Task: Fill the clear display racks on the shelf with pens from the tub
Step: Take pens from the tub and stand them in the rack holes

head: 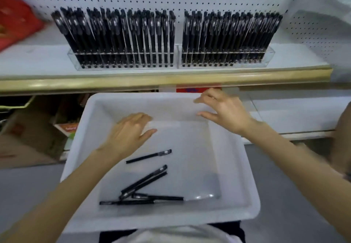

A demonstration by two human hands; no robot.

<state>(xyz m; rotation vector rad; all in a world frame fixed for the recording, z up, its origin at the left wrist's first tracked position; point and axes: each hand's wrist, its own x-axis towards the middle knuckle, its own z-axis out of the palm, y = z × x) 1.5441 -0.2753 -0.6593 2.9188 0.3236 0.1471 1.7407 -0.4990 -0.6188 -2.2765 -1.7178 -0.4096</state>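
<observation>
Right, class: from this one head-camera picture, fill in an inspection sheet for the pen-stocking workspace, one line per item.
Surface: white shelf with a gold front edge, pegboard behind.
Job's things: two clear racks, left rack and right rack, packed with black pens; white tub below holds about five loose pens.
Clutter: red item at the shelf's left end, blurred.
Hands: left hand and right hand both open over the tub, holding nothing.
Cables: nothing seen.
Surroundings: cardboard boxes under the shelf at left; grey floor.
</observation>
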